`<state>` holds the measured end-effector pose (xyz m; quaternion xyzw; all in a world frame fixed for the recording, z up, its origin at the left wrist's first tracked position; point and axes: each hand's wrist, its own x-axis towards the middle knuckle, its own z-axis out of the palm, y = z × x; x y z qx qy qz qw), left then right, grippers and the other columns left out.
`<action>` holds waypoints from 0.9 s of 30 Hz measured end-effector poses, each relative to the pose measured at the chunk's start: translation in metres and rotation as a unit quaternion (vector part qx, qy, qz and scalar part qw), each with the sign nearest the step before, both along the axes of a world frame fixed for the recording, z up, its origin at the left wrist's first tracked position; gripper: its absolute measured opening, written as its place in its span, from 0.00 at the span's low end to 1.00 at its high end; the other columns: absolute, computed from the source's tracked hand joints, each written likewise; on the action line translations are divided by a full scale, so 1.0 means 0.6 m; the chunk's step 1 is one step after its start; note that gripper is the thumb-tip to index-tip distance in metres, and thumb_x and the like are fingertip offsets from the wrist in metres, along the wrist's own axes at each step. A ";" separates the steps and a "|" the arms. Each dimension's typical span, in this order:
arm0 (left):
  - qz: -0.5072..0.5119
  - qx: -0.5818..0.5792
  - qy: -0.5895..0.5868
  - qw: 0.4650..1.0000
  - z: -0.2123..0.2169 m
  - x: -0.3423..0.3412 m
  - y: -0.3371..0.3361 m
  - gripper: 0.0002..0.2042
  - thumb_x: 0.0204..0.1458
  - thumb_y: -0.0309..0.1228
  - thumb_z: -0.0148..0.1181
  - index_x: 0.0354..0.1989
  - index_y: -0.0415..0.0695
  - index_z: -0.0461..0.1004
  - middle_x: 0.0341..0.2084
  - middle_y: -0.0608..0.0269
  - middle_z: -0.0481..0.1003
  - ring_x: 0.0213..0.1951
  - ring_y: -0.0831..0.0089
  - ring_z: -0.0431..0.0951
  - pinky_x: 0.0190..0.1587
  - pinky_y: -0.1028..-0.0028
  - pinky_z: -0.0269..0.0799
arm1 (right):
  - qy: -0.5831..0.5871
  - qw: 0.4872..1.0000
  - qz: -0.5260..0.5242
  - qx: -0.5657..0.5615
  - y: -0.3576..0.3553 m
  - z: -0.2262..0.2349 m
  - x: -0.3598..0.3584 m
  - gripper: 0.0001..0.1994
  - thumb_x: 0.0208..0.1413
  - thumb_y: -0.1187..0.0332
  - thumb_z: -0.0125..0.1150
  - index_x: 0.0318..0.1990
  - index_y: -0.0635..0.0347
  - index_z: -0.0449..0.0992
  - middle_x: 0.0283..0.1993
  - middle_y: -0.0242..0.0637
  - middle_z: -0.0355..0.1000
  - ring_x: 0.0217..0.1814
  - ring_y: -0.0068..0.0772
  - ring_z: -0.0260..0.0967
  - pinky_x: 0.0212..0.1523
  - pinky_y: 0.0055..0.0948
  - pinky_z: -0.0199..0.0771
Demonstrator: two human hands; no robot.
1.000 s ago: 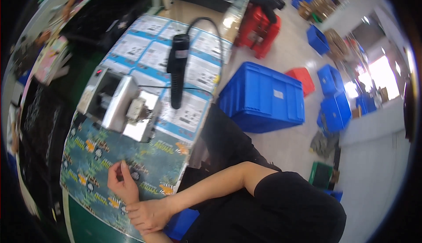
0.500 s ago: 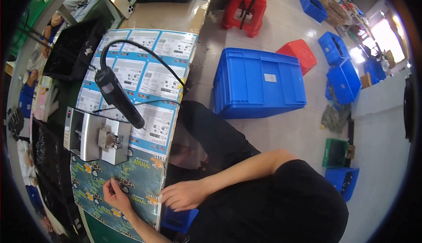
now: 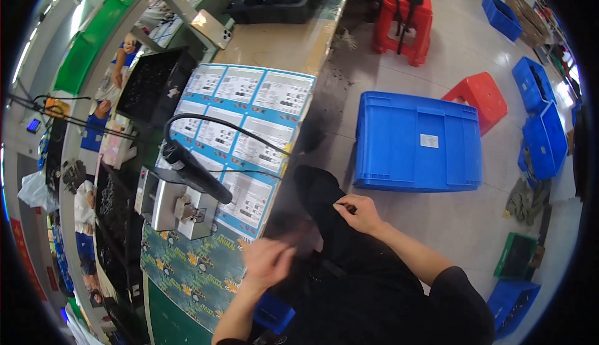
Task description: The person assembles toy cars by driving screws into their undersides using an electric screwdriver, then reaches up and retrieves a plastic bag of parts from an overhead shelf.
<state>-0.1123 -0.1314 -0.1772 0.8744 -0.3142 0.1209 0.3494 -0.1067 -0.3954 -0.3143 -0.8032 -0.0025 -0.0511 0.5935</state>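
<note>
My left hand (image 3: 268,262) is raised at the bench's near edge, its fingers curled and smeared by motion, so what it holds, if anything, is unclear. My right hand (image 3: 360,213) is over my dark-clothed leg, thumb and fingertips pinched together; anything between them is too small to make out. On the bench beyond the left hand stands a silver metal fixture (image 3: 193,216) with a small clamp-like block. Above it leans a black cylindrical tool (image 3: 198,173) with a curved black cable. A patterned dark green sheet (image 3: 187,267) covers the bench beside the fixture.
Printed blue-and-white sheets (image 3: 262,136) cover the bench further off, with a phone (image 3: 211,29) and a black tray (image 3: 274,13) beyond. A large blue crate (image 3: 418,148) stands on the floor at right, near red stools (image 3: 480,102). A small blue bin (image 3: 274,312) sits below my left hand.
My left hand has moved off the patterned sheet toward the bench's near edge. My right hand has swung away from the edge to the right, over my leg. The view has shifted left.
</note>
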 end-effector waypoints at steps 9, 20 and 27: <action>-0.284 0.216 0.079 0.931 -0.116 0.012 -0.083 0.13 0.51 0.37 0.65 0.40 0.45 0.73 0.34 0.61 0.74 0.40 0.64 0.76 0.40 0.63 0.69 | -0.012 0.997 0.004 -0.074 0.060 -0.030 -0.008 0.07 0.51 0.68 0.68 0.31 0.62 0.81 0.27 0.40 0.76 0.24 0.32 0.75 0.27 0.28 0.72; -0.199 0.308 0.153 0.918 -0.100 0.025 -0.035 0.18 0.49 0.37 0.67 0.44 0.41 0.73 0.38 0.55 0.75 0.45 0.59 0.77 0.46 0.60 0.71 | 0.053 0.970 -0.075 -0.227 0.056 -0.092 0.070 0.10 0.53 0.60 0.67 0.30 0.58 0.82 0.18 0.36 0.73 0.19 0.33 0.72 0.25 0.30 0.69; -0.212 0.308 0.183 0.909 -0.096 0.022 -0.030 0.18 0.49 0.36 0.66 0.45 0.40 0.73 0.38 0.53 0.75 0.45 0.57 0.77 0.48 0.58 0.71 | 0.097 0.974 -0.081 -0.186 0.051 -0.110 0.085 0.12 0.56 0.62 0.65 0.30 0.64 0.80 0.18 0.33 0.73 0.20 0.18 0.66 0.24 0.25 0.65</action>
